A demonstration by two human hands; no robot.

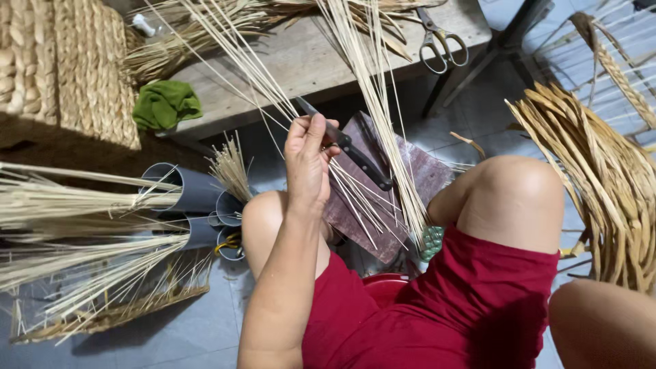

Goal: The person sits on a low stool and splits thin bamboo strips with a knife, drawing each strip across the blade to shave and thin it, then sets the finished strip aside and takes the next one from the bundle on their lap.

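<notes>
My left hand [307,164] is raised between my knees, its fingers closed around a knife [355,156] with a black handle and a slim blade. The same hand pinches several thin pale reed sticks [372,102]. These fan upward across the wooden bench and down over a dark wooden board [410,171] on the floor. A bare patch of skin at the bottom right corner may be my right arm [601,321]; the right hand itself is out of view.
A low wooden bench [307,61] carries scissors [441,41], a green cloth [166,102] and dried straw. A woven basket [68,68] sits at top left. Grey pipes [184,188] holding reed bundles lie to the left, woven straw strips [601,178] to the right.
</notes>
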